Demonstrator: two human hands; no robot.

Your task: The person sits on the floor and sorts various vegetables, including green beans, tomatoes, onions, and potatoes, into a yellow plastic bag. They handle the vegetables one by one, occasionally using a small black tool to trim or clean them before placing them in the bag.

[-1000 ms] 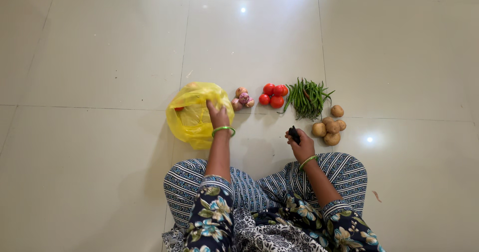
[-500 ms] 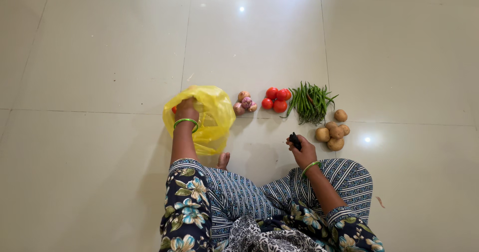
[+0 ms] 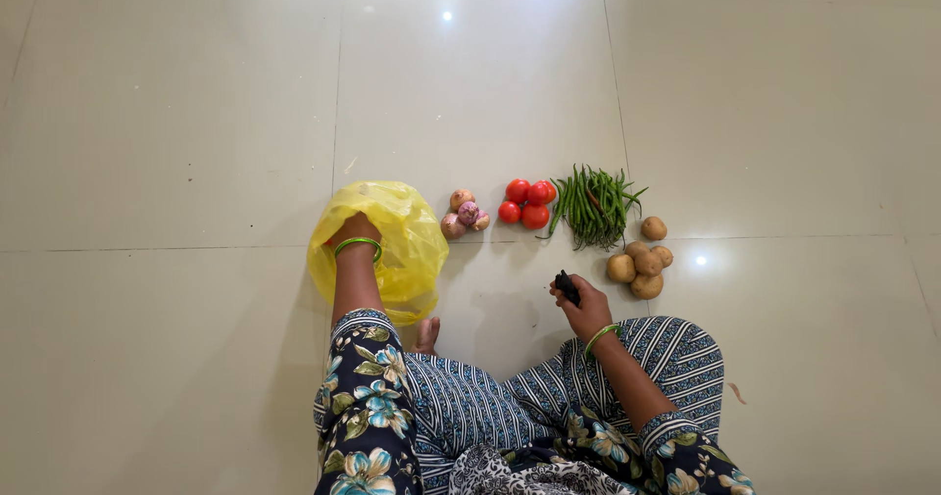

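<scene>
My left hand (image 3: 353, 230) reaches into the left side of a yellow plastic bag (image 3: 402, 250) on the tiled floor; its fingers are hidden inside, so I cannot see what they touch. My right hand (image 3: 580, 304) is closed around a small black object (image 3: 567, 287), held above the floor in front of my knee. Beyond the bag lie a few onions (image 3: 464, 214), a cluster of red tomatoes (image 3: 526, 203), a bunch of green beans (image 3: 593, 204) and several potatoes (image 3: 639, 260).
I sit cross-legged on glossy beige floor tiles (image 3: 196, 113), with striped and floral clothing (image 3: 510, 407) covering my legs. My bare toes (image 3: 426, 333) show just below the bag. A small scrap (image 3: 736, 392) lies on the floor at the right.
My left hand moved from the bag's right edge to its left side and went inside. The view shifted slightly. My right hand stayed put with the black object.
</scene>
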